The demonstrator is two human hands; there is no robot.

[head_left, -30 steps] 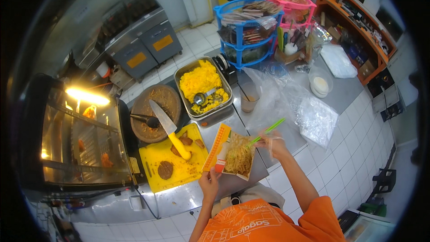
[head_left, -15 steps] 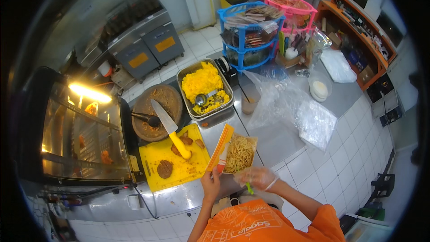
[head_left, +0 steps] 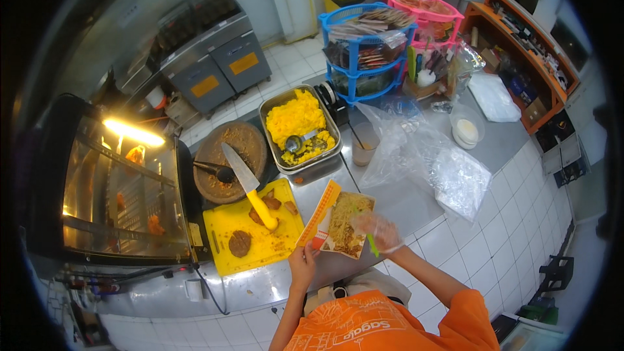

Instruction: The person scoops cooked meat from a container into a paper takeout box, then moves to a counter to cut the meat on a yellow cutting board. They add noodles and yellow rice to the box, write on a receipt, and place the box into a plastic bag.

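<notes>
My left hand (head_left: 301, 266) grips the lower left side of an open paper food box (head_left: 320, 213), its orange-and-white lid flap raised. Brown noodles (head_left: 343, 224) fill the box, which is tilted over the counter's front edge. In a clear plastic glove, my right hand (head_left: 382, 233) is at the box's right side with its fingers closed and slightly blurred. From it sticks out a slim bright green piece (head_left: 372, 245), whose kind I cannot make out. Left of the box, a yellow-handled knife (head_left: 250, 188) rests across a yellow cutting board (head_left: 224, 257) bearing browned food pieces.
Behind the board are a stone mortar (head_left: 214, 140) and a metal pan (head_left: 301, 168) of yellow food. A cup (head_left: 364, 146) and plastic bags (head_left: 416, 149) lie to the right. A lit display case (head_left: 123, 201) stands left; blue basket tiers (head_left: 354, 68) stand at the back.
My right hand has moved up and right, from below the box to beside its noodles, with the green piece. The box has tilted slightly in my left hand.
</notes>
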